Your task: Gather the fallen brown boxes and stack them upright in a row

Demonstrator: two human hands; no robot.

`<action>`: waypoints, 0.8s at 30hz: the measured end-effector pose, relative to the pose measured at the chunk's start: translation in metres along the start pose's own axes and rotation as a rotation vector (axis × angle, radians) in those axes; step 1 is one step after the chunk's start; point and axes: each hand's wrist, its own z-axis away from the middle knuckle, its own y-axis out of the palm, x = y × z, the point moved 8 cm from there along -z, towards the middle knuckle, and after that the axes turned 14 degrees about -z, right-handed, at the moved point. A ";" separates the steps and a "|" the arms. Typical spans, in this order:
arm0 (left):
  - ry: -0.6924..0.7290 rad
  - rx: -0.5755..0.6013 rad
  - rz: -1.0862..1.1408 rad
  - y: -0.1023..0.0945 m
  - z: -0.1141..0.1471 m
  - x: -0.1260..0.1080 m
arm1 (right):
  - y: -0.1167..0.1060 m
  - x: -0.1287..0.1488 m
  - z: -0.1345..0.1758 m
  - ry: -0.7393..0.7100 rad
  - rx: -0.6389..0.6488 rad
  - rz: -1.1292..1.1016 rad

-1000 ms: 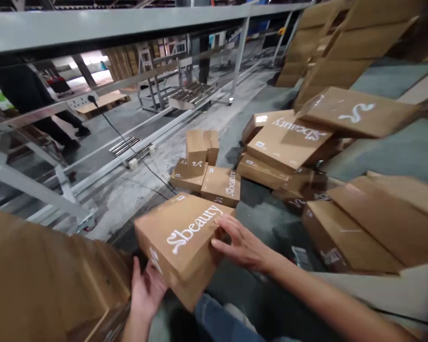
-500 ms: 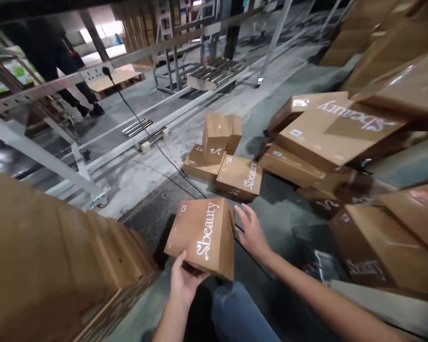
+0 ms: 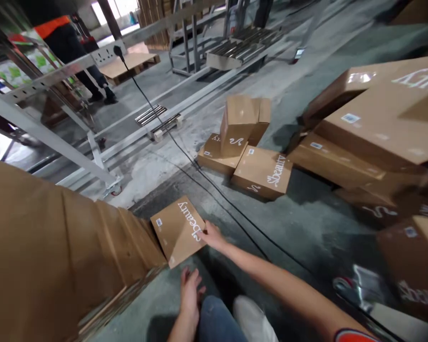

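A brown "Sbeauty" cardboard box (image 3: pixel 176 230) leans tilted against the end of a row of stacked flat cartons (image 3: pixel 57 237) at the lower left. My right hand (image 3: pixel 211 235) rests on the box's right edge, fingers on the printed face. My left hand (image 3: pixel 191 289) hangs just below the box with fingers spread, holding nothing. My knee in blue jeans (image 3: pixel 219 323) is under it.
Several more Sbeauty boxes (image 3: pixel 262 171) lie on the concrete floor ahead, with a larger pile (image 3: pixel 374 128) at the right. A black cable (image 3: pixel 207 178) crosses the floor. A metal conveyor frame (image 3: pixel 50 137) stands to the left; another person's legs (image 3: pixel 89 80) are behind it.
The box went from my lap, held by both hands, down and left against the carton row. My left hand has let go of it; my right hand stays on it.
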 end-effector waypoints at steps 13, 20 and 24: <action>0.932 -0.285 -1.282 -0.003 0.005 -0.094 | 0.026 0.007 -0.044 -0.063 -0.046 0.213; 0.877 -0.546 -1.268 0.004 -0.018 -0.112 | 0.034 0.007 -0.040 -0.087 0.004 0.217; 0.796 -0.640 -1.397 0.006 -0.009 -0.113 | -0.001 0.031 -0.045 -0.214 0.008 0.192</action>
